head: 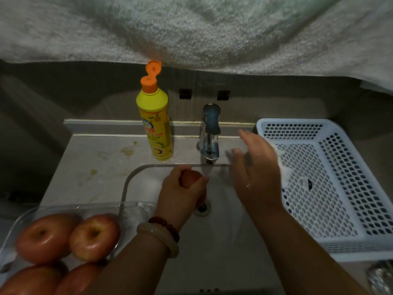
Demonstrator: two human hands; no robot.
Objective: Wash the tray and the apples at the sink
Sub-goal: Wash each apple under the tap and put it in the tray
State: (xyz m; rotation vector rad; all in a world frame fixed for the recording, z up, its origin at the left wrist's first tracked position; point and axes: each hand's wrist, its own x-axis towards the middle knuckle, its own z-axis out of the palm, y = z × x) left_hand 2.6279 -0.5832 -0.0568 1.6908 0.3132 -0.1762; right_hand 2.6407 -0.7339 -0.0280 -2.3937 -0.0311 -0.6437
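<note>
My left hand [180,188] grips a red apple [190,178] over the white sink basin [212,241], just left of the faucet spout. My right hand [257,173] is wet and blurred, its fingers straight, held over the basin's right side beside the faucet [210,133]. It holds nothing. A clear tray [89,206] at the lower left overhangs the sink's left edge and carries several red apples [94,236]. Its lower part is cut off by the frame.
A yellow dish soap bottle [155,124] with an open orange cap stands on the counter behind the sink. A white perforated basket [331,184] sits to the right of the basin. A pale towel [191,33] hangs across the top. The drain [202,207] is in the basin's middle.
</note>
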